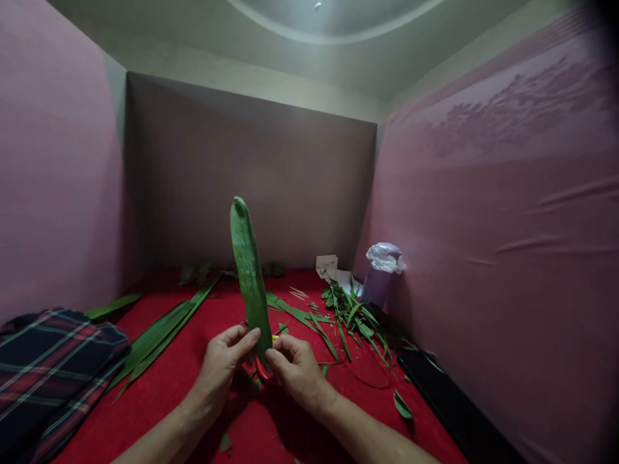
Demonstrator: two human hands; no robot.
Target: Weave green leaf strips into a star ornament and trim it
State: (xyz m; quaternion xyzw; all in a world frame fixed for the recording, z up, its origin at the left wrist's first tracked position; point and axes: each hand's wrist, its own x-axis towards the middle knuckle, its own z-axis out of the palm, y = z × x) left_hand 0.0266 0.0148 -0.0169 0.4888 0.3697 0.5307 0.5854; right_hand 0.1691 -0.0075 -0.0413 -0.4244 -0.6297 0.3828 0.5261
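**Head view.** The left hand and right hand met low over a red-covered worktop. Both were closed on the lower end of a single green leaf blade.

- **Grip:** The left fingers pinched the blade from its left edge. The right fingers pinched it from its right edge. The fingertips of the two hands lay just beside each other, with only the blade between them.
- **Leaf blade:** It rose upright from the fingers, leaned slightly to the left, and ended well above them in a rounded tip.
- **Beneath the fingers:** A small red object lay directly below, partly hidden by them. What it was could not be told.
- **Left of the fingers:** Several long leaves lay flat on the worktop, running away from the person at a slant. Farther left, a dark plaid cloth lay bunched at the worktop's edge.
- **Right of and beyond the fingers:** A loose heap of narrow green cuttings was scattered on the worktop. Beyond that heap stood a purple container topped with crumpled clear plastic, and just left of it lay a white paper slip.
- **Far right of the fingers:** A long, flat black object lay along the foot of the pink wall. One stray cutting lay between it and the right wrist.
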